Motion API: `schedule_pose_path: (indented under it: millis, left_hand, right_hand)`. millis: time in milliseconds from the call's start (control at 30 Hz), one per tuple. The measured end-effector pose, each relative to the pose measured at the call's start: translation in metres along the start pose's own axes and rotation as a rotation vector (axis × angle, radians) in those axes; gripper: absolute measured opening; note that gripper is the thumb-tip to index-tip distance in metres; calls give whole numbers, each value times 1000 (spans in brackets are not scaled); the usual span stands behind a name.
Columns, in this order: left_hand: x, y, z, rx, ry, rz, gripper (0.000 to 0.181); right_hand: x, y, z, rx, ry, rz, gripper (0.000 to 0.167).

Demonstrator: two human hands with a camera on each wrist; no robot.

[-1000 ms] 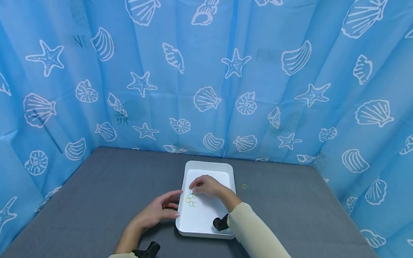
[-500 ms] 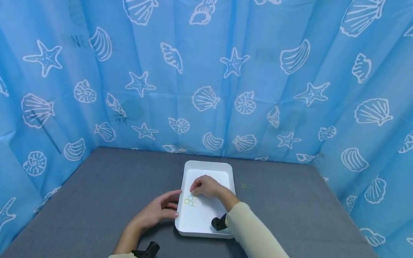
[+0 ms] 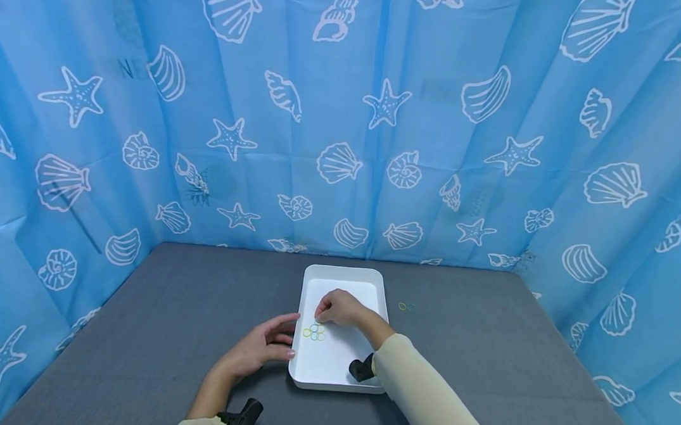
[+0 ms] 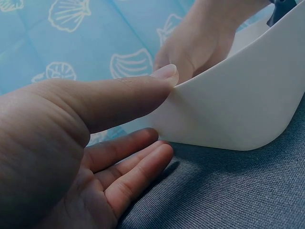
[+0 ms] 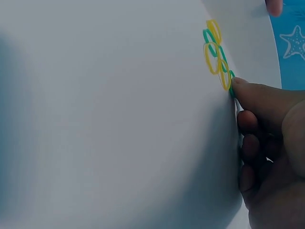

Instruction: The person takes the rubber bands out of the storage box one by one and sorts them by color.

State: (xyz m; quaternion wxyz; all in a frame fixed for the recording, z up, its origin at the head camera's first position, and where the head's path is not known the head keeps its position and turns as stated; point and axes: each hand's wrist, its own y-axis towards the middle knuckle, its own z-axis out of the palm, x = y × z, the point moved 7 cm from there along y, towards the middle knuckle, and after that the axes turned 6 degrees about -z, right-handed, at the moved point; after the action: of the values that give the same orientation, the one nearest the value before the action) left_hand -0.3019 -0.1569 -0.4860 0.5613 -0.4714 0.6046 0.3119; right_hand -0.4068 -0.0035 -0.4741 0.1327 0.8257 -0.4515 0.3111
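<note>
Inside the white tray (image 3: 334,367), thin yellow rubber bands (image 5: 206,59) and green rubber bands (image 5: 205,36) lie in a small cluster near the left wall. My right hand (image 3: 341,306) is lowered into the tray just beyond this cluster. Its thumb and curled fingers pinch a green rubber band (image 5: 232,86) at the end of the group; part of that band is hidden by the thumb. At the tray's left side, my left hand (image 3: 260,347) has its thumb touching the rim, the other fingers extended beside the outer wall.
On the grey tablecloth (image 3: 454,357) right of the tray lie a yellow rubber band (image 3: 400,307) and a green one (image 3: 413,307). A blue curtain (image 3: 299,122) with white shell prints hangs behind and at both sides.
The bands have come closer together: the ones by my right fingertips shifted toward the near cluster. My right hand moved very slightly; my left hand stays at the rim.
</note>
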Motion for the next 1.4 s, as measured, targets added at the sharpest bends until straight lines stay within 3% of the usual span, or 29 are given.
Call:
schedule_pose_path:
  millis: [467, 800, 1167, 1400]
  left_hand:
    - [0, 0, -1, -11, 12, -4, 70]
    - [0, 1, -1, -10, 4, -8, 69]
    - [-1, 0, 1, -6, 4, -5, 70]
    - [-1, 0, 0, -13, 7, 0, 70]
  right_hand:
    - [-4, -7, -20, -82, 116, 65, 7]
    - [0, -13, -37, -117, 173, 30, 9]
    - [-4, -24, -65, -154, 139, 7, 8]
    - [-9, -31, -77, -188, 176, -8, 8]
